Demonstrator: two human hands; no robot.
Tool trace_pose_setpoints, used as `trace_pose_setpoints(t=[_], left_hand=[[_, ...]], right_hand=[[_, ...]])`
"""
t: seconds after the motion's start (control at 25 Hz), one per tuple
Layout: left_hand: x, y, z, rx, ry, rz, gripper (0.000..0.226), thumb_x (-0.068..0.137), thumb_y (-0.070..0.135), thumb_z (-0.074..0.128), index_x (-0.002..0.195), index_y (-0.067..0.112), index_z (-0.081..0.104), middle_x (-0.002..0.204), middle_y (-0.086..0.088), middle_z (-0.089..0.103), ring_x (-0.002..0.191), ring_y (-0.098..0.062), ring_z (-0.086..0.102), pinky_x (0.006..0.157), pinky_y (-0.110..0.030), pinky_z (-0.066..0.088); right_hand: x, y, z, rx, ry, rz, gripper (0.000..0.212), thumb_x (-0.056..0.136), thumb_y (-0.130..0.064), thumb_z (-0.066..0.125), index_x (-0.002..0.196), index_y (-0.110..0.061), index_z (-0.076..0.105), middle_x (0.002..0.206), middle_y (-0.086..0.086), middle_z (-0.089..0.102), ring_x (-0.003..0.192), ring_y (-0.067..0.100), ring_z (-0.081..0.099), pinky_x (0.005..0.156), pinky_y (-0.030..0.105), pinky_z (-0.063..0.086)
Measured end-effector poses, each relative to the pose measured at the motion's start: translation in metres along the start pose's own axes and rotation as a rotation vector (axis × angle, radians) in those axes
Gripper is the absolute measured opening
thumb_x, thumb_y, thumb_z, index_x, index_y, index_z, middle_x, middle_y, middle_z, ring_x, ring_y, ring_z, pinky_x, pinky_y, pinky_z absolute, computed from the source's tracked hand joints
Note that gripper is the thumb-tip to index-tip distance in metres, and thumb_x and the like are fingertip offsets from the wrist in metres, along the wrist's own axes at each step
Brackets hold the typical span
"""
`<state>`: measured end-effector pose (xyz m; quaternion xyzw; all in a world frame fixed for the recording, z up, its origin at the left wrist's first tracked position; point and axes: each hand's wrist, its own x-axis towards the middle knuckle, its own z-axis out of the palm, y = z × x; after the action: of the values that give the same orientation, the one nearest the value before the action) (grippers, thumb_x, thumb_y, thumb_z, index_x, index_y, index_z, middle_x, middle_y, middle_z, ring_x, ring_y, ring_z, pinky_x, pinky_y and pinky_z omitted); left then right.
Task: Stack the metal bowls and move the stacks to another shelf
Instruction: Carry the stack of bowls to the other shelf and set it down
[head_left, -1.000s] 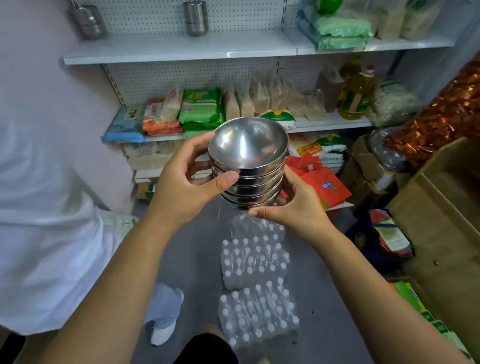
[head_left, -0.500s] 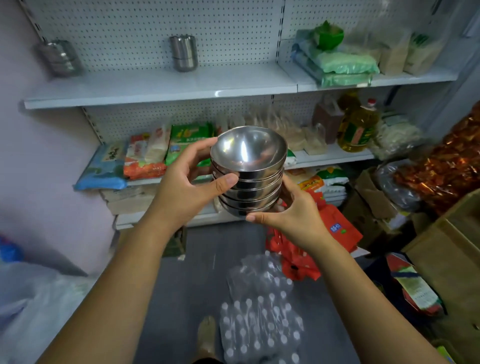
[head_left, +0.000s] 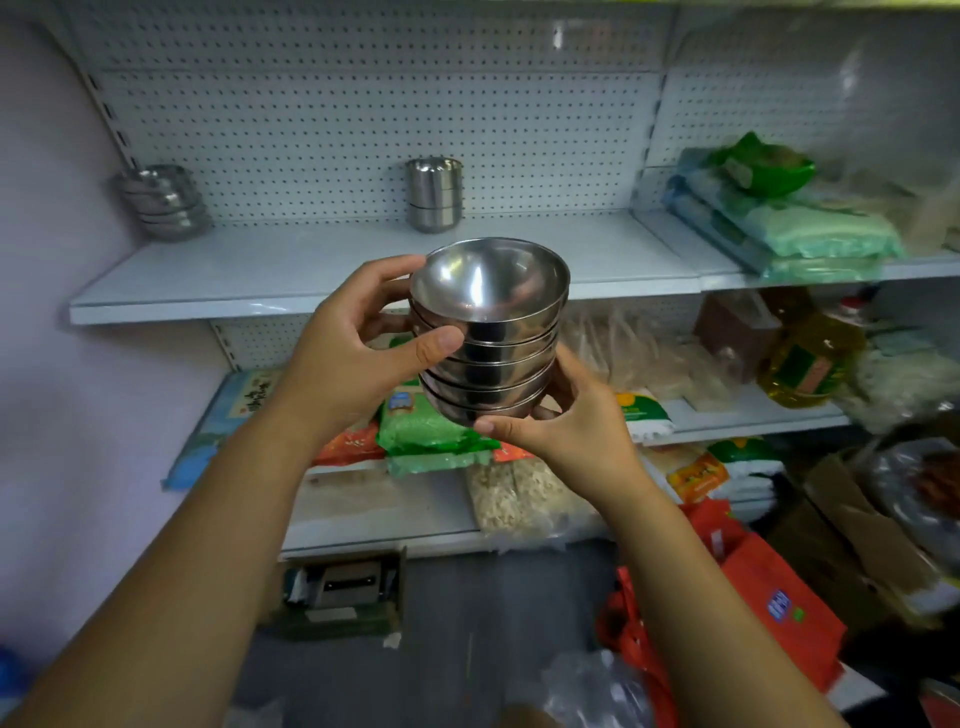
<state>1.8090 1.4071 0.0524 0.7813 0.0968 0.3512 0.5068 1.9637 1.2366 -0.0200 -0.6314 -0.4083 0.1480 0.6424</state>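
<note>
A stack of several nested metal bowls (head_left: 488, 332) is held in the air in front of the white upper shelf (head_left: 322, 270). My left hand (head_left: 348, 353) grips its left side, thumb across the front and fingers behind the rim. My right hand (head_left: 566, 421) cups the bottom right, thumb under the lowest bowl. On the shelf stand another stack of metal bowls (head_left: 166, 202) at the far left and a stack of taller metal cups (head_left: 434, 193) near the middle.
Green bags (head_left: 779, 228) fill the shelf's right end. Packaged food (head_left: 431, 426) and an oil bottle (head_left: 810, 358) sit on lower shelves. Red bags (head_left: 753, 587), cardboard boxes (head_left: 857, 535) and wrapped bottles (head_left: 597, 686) lie on the floor.
The view has tilted up and come closer to the shelves. The held stack has risen to the level of the upper shelf's front edge. Both hands keep the same grip.
</note>
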Motion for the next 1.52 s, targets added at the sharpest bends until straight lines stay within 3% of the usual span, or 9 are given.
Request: trace_pose_setpoints(t=[0.24, 0.36, 0.48, 0.68, 0.92, 1.08, 1.24, 1.36, 1.52], left_hand=[[0.049, -0.040, -0.045, 0.047, 0.127, -0.054, 0.068, 0.068, 0.052, 0.089, 0.130, 0.047, 0.062, 0.127, 0.014, 0.072, 0.116, -0.011, 0.070, 0.105, -0.046, 0.056], [0.077, -0.059, -0.070, 0.067, 0.177, -0.074, 0.065, 0.067, 0.054, 0.088, 0.126, 0.053, 0.061, 0.127, 0.017, 0.071, 0.115, -0.008, 0.071, 0.100, -0.040, 0.058], [0.108, -0.082, -0.096, 0.094, 0.232, -0.085, 0.070, 0.069, 0.056, 0.088, 0.132, 0.048, 0.061, 0.129, 0.015, 0.070, 0.112, -0.007, 0.072, 0.095, -0.032, 0.058], [0.172, -0.127, -0.139, 0.105, 0.329, -0.092, 0.072, 0.070, 0.054, 0.089, 0.135, 0.045, 0.060, 0.129, 0.015, 0.069, 0.113, -0.009, 0.071, 0.096, -0.035, 0.058], [0.240, -0.184, -0.188, 0.116, 0.408, -0.150, 0.084, 0.064, 0.056, 0.090, 0.138, 0.053, 0.052, 0.132, 0.012, 0.068, 0.115, -0.005, 0.070, 0.089, -0.017, 0.055], [0.264, -0.225, -0.220, 0.130, 0.410, -0.234, 0.093, 0.068, 0.050, 0.090, 0.149, 0.038, 0.047, 0.137, 0.012, 0.065, 0.116, -0.002, 0.069, 0.094, -0.016, 0.055], [0.272, -0.263, -0.255, 0.121, 0.374, -0.291, 0.074, 0.072, 0.034, 0.089, 0.140, 0.029, 0.060, 0.134, 0.012, 0.068, 0.116, -0.001, 0.068, 0.090, -0.012, 0.054], [0.275, -0.290, -0.285, 0.111, 0.360, -0.329, 0.075, 0.067, 0.036, 0.093, 0.136, 0.032, 0.064, 0.131, 0.013, 0.070, 0.116, 0.000, 0.067, 0.087, -0.010, 0.053], [0.286, -0.317, -0.332, 0.126, 0.324, -0.355, 0.076, 0.069, 0.032, 0.096, 0.138, 0.034, 0.063, 0.129, 0.016, 0.071, 0.118, 0.000, 0.066, 0.089, -0.014, 0.054]], right_hand=[[0.088, 0.020, 0.042, -0.040, -0.104, 0.001, 0.080, 0.058, -0.032, 0.102, 0.129, -0.029, 0.064, 0.117, -0.009, 0.076, 0.116, 0.009, 0.069, 0.103, 0.040, 0.056], [0.135, 0.029, 0.067, -0.048, -0.134, -0.014, 0.076, 0.058, -0.032, 0.102, 0.124, -0.030, 0.066, 0.113, -0.012, 0.077, 0.111, 0.006, 0.070, 0.100, 0.037, 0.057], [0.188, 0.040, 0.091, -0.077, -0.187, -0.044, 0.072, 0.057, -0.040, 0.101, 0.120, -0.032, 0.067, 0.111, -0.014, 0.077, 0.107, 0.004, 0.071, 0.098, 0.035, 0.057], [0.293, 0.064, 0.132, -0.068, -0.324, -0.052, 0.077, 0.060, -0.037, 0.101, 0.126, -0.030, 0.062, 0.116, -0.014, 0.074, 0.110, 0.002, 0.069, 0.094, 0.030, 0.059], [0.401, 0.104, 0.185, -0.061, -0.418, 0.009, 0.094, 0.051, -0.044, 0.100, 0.130, -0.034, 0.052, 0.120, -0.018, 0.066, 0.108, -0.013, 0.062, 0.086, 0.009, 0.052], [0.445, 0.133, 0.225, -0.093, -0.461, 0.050, 0.099, 0.052, -0.042, 0.102, 0.133, -0.032, 0.044, 0.121, -0.020, 0.060, 0.108, -0.005, 0.061, 0.074, 0.004, 0.050], [0.465, 0.160, 0.268, -0.110, -0.484, 0.095, 0.099, 0.055, -0.037, 0.102, 0.134, -0.030, 0.043, 0.117, -0.022, 0.057, 0.105, -0.003, 0.058, 0.068, -0.001, 0.046], [0.475, 0.172, 0.302, -0.135, -0.465, 0.109, 0.097, 0.056, -0.035, 0.101, 0.135, -0.027, 0.045, 0.114, -0.020, 0.059, 0.101, -0.002, 0.061, 0.069, 0.002, 0.049], [0.488, 0.176, 0.345, -0.142, -0.423, 0.138, 0.107, 0.046, -0.049, 0.095, 0.139, -0.027, 0.044, 0.120, -0.018, 0.059, 0.105, -0.001, 0.061, 0.073, 0.012, 0.051]])
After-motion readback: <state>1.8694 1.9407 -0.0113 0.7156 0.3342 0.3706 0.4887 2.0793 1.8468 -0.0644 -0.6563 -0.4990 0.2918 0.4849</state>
